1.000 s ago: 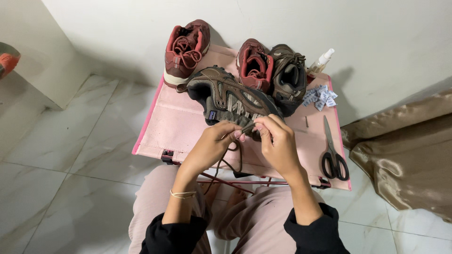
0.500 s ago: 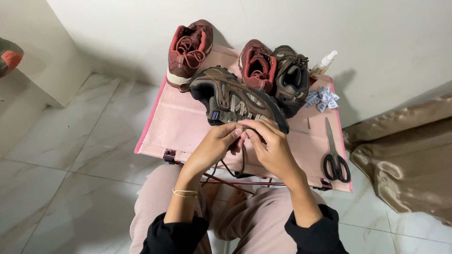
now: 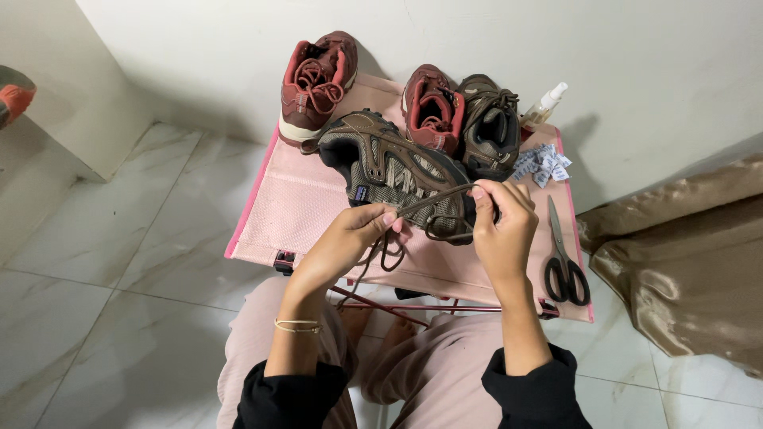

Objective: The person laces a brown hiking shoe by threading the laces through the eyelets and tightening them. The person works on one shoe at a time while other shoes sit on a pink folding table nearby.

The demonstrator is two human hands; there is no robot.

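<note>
only one view here, the head camera looking straight down, and a fair bit was hidden. the toe of the brown shoe [image 3: 397, 171] sat behind the right hand [image 3: 502, 226] and the lace, so that end couldn't be made out. the spray bottle [image 3: 544, 103] was mostly tucked behind the darker shoe [image 3: 489, 135], only the top showing. top left, an orange and grey thing [image 3: 14, 94] was cut off by the frame edge, couldn't tell what it was. the bronze fabric [image 3: 683, 262] on the right ran out of frame too.

the brown shoe lay on its side across the middle of the pink table [image 3: 286, 206], nearest the person. the left hand [image 3: 358, 234] was pinched shut on the dark lace [image 3: 425, 208], fingertips together near the shoe's front. the right hand was closed on the same lace a bit further along, thumb and fingers clamped, with a loop hanging between the two hands, which were apart but close.

count: four shoes total, two reddish ones (one [image 3: 318, 79] at the back left corner, one [image 3: 429, 107] in the middle back) plus the brown one and the darker one. one pair of black-handled scissors [image 3: 563, 262] at the right edge, one spray bottle, and a small heap of white packets [image 3: 542, 163], too bunched to count. one thin bracelet [image 3: 298, 326] on the left wrist.

the table was a low pink fabric-topped one over the person's knees, on pale marble-look floor tiles [image 3: 119, 238], against a plain white wall [image 3: 636, 56].
</note>
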